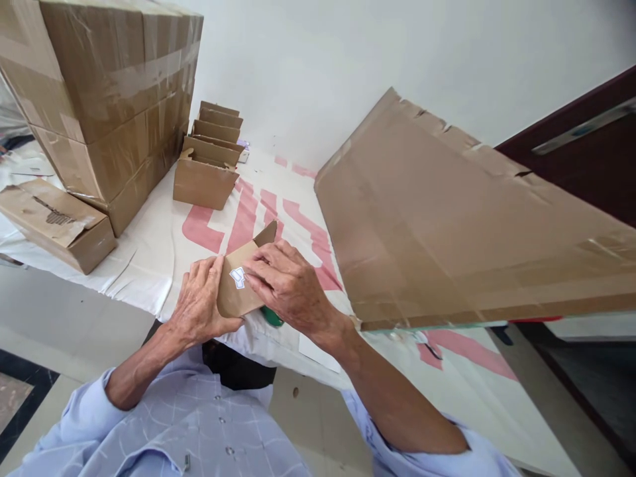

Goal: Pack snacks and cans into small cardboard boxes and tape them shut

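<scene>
Folding over a small carton [242,281] of thin brown corrugated board, both hands press it at the near edge of the surface [163,252], which is draped in a white cloth with bold red lettering. The left hand [199,301] clasps the carton's left side, thumb tucked under its lower corner; the right hand [285,285] lies flat across the top, fingers [258,275] spread just beside a small white sticker [237,277]. One pointed flap sticks up behind the knuckles. Something green [271,318] peeks out under the right palm. Behind stand a row of folded cartons [211,156], taped big boxes [109,93] with glossy wrinkled tape, and a flat box [57,222]. A large creased cardboard sheet [462,225] juts in from the right.
</scene>
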Tool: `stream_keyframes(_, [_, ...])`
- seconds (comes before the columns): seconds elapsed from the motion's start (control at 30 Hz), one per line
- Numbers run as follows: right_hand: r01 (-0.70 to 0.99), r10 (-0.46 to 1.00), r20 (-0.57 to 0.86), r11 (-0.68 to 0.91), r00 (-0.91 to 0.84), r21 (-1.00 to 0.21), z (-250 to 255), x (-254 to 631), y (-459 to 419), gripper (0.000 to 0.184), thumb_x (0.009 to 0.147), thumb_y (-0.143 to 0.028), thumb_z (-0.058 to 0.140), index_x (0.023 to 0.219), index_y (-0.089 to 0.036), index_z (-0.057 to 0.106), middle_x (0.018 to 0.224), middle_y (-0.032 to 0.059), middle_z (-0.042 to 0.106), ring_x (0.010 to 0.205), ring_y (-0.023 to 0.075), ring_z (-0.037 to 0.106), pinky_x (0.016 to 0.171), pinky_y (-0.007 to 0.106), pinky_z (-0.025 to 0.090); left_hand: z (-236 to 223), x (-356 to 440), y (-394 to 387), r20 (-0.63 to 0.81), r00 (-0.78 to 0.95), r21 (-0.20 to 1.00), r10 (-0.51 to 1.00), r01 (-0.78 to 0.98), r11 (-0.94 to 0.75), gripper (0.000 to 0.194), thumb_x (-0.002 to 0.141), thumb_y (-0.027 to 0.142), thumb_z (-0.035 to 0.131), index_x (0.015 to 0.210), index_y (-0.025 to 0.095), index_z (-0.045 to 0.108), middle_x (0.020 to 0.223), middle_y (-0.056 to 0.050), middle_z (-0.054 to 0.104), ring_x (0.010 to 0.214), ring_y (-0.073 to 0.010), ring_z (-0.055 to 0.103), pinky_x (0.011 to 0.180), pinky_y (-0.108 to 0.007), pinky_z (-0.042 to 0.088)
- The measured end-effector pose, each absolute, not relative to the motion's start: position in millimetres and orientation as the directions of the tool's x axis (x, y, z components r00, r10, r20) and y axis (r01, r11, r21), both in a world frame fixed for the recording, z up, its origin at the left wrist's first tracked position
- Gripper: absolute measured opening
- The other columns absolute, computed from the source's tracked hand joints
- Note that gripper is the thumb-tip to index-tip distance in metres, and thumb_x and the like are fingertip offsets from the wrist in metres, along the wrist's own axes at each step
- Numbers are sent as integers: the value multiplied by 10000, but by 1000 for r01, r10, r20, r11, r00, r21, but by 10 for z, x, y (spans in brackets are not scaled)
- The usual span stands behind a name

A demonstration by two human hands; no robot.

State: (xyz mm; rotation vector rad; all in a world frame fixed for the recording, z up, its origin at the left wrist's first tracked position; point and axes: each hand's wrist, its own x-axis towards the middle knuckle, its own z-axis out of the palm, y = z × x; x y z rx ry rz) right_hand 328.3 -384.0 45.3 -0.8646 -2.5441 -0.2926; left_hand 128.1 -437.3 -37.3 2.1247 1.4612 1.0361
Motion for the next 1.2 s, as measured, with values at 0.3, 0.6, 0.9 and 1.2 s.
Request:
stream_keyframes(0.3, [588,482,393,779,-783,217,528,3270,-3852,192,1053,-153,603,933,-190,748,959,83,713,931,244,545,816,389,407,-329,1413,-4368,380,172,604,909,698,-384,1208,607,435,954,1597,189,307,1518,-227,540,1370,-472,515,1084,-665,491])
stream_keyframes(0.6, [561,460,342,764,-820,318,529,3244,-3789,203,1060,-155,606,923,-178,755,979,86,726,955,240,551,814,383,376,-260,1469,-4369,334,158,604,929,721,-340,1179,606,441,957,1581,188,344,1526,-224,537,1368,-461,518,1049,-645,513])
stream_keyframes(0.9, [537,428,348,775,-834,333,512,3230,-3797,203,1008,-98,640,844,-184,725,924,78,716,951,243,577,791,371,385,-213,1461,-4383,286,170,610,943,726,-316,1193,600,415,973,1572,175,323,1545,-245,522,1386,-465,506,1063,-656,501])
stream_keyframes(1.2, [547,471,301,792,-829,270,512,3187,-3735,238,1021,-53,555,895,-173,717,910,87,710,894,240,566,771,371,387,-171,1464,-4373,273,177,635,946,705,-315,1186,604,401,961,1588,193,331,1542,-230,514,1392,-462,497,1064,-666,500])
